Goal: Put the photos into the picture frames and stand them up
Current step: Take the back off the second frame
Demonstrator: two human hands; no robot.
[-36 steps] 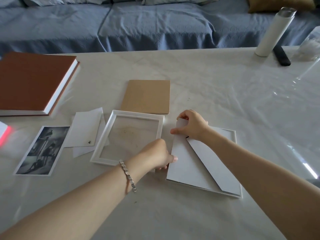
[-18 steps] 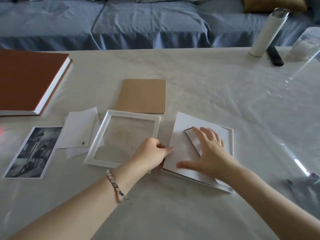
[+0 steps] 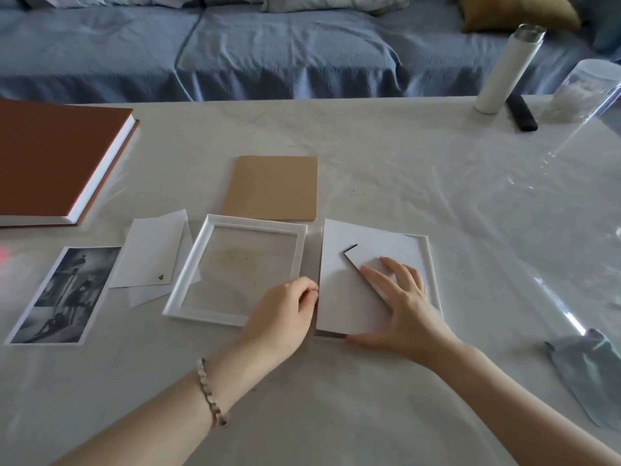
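Note:
Two white picture frames lie flat on the table. The left frame is open and shows only its glass. The right frame lies face down with its white backing board on top, the board's stand flap slightly lifted. My right hand rests flat on the flap and board with fingers spread. My left hand curls its fingers at the board's left edge; the fingertips are hidden against it. A black-and-white photo lies at the far left. A brown backing board lies behind the frames.
White paper sheets lie between the photo and the left frame. A large brown book sits at the left. A white bottle, a black remote and a clear container stand at the back right. A grey cloth lies right.
My right hand left the board's top corner, came down and flattened on the stand flap. The backing board now sits a little further right on the frame. My left hand stays at its left edge.

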